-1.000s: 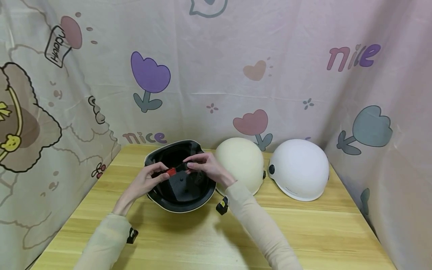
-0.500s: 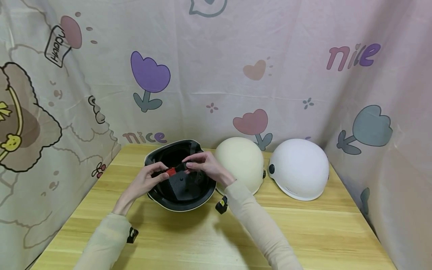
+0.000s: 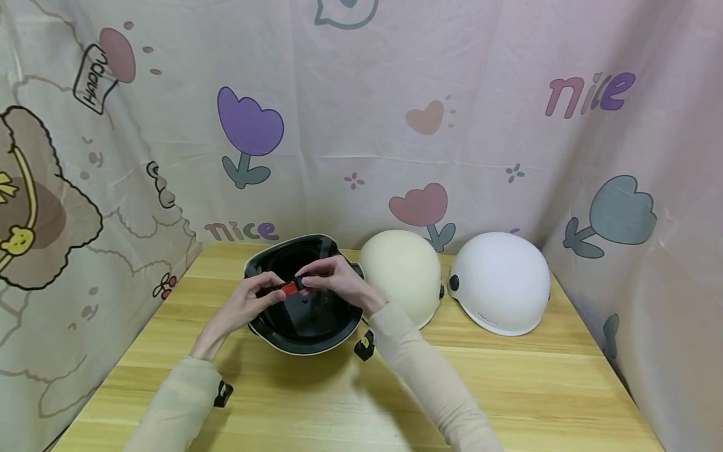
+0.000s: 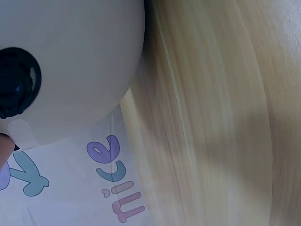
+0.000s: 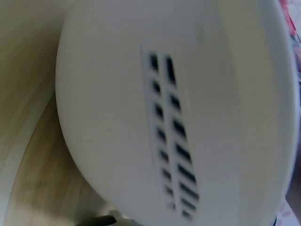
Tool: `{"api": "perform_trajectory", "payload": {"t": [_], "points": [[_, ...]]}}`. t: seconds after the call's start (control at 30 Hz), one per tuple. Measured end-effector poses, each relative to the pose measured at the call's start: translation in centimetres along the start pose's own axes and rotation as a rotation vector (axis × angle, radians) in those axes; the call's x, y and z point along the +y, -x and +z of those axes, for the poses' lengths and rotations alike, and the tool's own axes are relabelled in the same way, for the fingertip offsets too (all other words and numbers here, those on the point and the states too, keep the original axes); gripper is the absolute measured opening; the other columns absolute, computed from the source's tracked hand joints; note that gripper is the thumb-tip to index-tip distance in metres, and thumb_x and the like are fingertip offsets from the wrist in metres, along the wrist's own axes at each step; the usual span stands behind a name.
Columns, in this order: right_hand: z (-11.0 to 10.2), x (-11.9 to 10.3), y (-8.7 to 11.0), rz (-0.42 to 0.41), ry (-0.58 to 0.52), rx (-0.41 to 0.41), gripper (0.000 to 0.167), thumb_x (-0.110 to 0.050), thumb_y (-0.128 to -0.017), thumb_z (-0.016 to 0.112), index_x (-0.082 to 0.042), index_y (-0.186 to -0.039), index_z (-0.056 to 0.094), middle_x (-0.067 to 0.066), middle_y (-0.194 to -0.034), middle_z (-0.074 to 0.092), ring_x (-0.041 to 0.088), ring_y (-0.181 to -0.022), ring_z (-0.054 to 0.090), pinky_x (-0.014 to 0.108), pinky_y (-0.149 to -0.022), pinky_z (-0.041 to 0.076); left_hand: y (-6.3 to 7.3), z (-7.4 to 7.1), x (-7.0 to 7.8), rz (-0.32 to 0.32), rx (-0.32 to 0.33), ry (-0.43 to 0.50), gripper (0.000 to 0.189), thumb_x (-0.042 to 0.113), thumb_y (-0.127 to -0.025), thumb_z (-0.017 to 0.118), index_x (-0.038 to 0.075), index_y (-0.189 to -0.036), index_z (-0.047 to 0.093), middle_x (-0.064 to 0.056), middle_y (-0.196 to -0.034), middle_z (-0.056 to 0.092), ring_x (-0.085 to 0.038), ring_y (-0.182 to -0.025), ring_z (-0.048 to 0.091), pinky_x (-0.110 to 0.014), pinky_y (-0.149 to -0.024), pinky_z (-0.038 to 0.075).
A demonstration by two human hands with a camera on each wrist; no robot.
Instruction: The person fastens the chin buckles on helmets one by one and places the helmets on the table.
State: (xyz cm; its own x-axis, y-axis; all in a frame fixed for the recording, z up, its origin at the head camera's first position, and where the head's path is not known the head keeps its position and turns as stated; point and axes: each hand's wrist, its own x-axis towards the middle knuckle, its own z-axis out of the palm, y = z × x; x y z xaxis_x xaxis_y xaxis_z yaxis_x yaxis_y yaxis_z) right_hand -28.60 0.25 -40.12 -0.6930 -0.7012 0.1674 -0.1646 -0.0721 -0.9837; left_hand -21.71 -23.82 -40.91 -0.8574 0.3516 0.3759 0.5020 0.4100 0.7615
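Note:
An upturned helmet (image 3: 307, 320) with a black lining lies at the left of the table, its opening facing up toward me. Over that opening, my left hand (image 3: 244, 302) pinches the red buckle (image 3: 289, 289) of the chin strap between thumb and fingers. My right hand (image 3: 343, 284) pinches the black buckle piece (image 3: 300, 282) right at the red one's end. The left wrist view has the helmet's pale shell with a round black knob (image 4: 19, 82) and a bit of fingertip (image 4: 4, 148). Slotted vents (image 5: 181, 150) on the shell fill the right wrist view, where the right hand's grip is hidden.
A cream helmet (image 3: 401, 270) stands dome up close to the right forearm, partly behind it. Farther right is a white helmet (image 3: 501, 282), also dome up. The wooden table (image 3: 305, 408) meets a printed cloth (image 3: 350, 125) at its back and sides.
My right hand has shifted a little left, bringing the black buckle piece closer against the red buckle. The left hand and the helmets have stayed nearly still.

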Motion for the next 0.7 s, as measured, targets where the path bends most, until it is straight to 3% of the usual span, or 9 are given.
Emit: {"api": "perform_trajectory", "payload": {"t": [0.23,0.53,0.7], "points": [[0.25,0.14,-0.04,0.005,-0.014,0.006,0.023,0.000,-0.096,0.063,0.010,-0.116,0.066,0.002,-0.090,0.073,0.011,-0.076,0.072,0.030,-0.085,0.062,0.02,0.12,-0.15,0.011,-0.003,-0.022,0.006,0.008,-0.096,0.067,0.013,-0.099,0.067,0.006,-0.088,0.058,-0.006,-0.082,0.051,-0.024,-0.072,0.039],[0.07,-0.04,0.05,-0.017,0.000,0.005,0.021,0.002,-0.096,0.063,0.011,-0.115,0.065,0.003,-0.092,0.072,0.011,-0.078,0.073,0.061,-0.094,0.055,0.24,0.11,-0.16,-0.019,-0.003,-0.070,0.010,0.009,-0.097,0.065,0.012,-0.105,0.071,0.002,-0.092,0.063,-0.006,-0.086,0.050,-0.024,-0.080,0.039],[-0.14,-0.12,0.17,0.000,0.033,0.014,0.023,-0.002,-0.095,0.066,0.008,-0.116,0.067,0.006,-0.097,0.073,0.012,-0.079,0.072,0.046,-0.088,0.062,0.34,0.07,-0.03,-0.040,-0.006,-0.079,0.013,0.009,-0.099,0.063,0.011,-0.109,0.071,0.000,-0.091,0.064,-0.005,-0.086,0.052,-0.023,-0.079,0.041]]}}
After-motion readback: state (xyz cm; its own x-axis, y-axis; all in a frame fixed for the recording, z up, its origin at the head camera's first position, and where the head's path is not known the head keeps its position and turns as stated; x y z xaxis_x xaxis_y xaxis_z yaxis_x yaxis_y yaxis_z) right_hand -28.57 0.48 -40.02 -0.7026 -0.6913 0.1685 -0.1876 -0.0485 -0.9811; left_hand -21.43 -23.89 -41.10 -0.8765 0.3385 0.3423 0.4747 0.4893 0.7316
